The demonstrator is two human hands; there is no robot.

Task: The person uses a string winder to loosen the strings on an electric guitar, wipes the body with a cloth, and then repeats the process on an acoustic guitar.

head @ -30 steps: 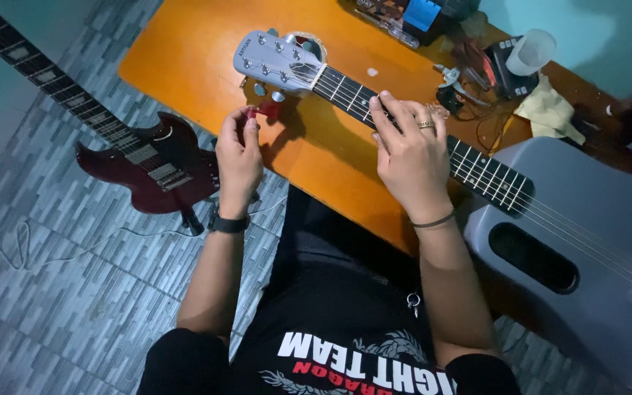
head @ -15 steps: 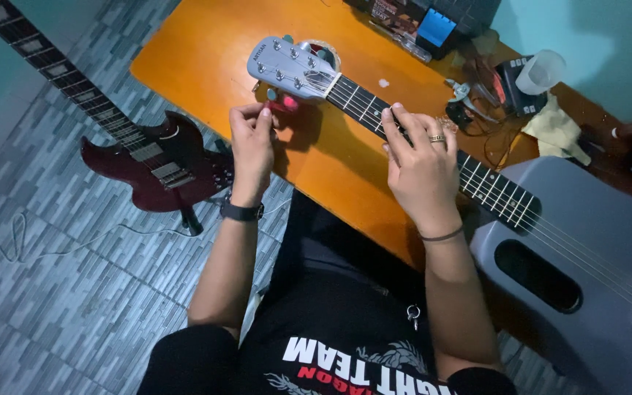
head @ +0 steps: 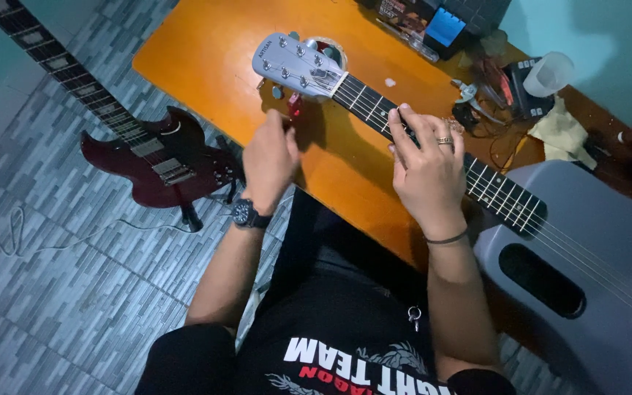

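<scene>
At the table's (head: 206, 66) 6 o'clock edge, you are pinching a small red tool (head: 295, 104) with left hand (head: 268, 162) fingers closed, below the grey guitar's headstock (head: 298, 64). Right hand (head: 426, 172) is pressing flat on the neck (head: 374, 110), clamping nothing. Risk: overwinding could snap a string.

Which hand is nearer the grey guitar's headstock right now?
Left. The left hand sits just below the headstock, by its tuners; the right hand rests farther along the neck.
</scene>
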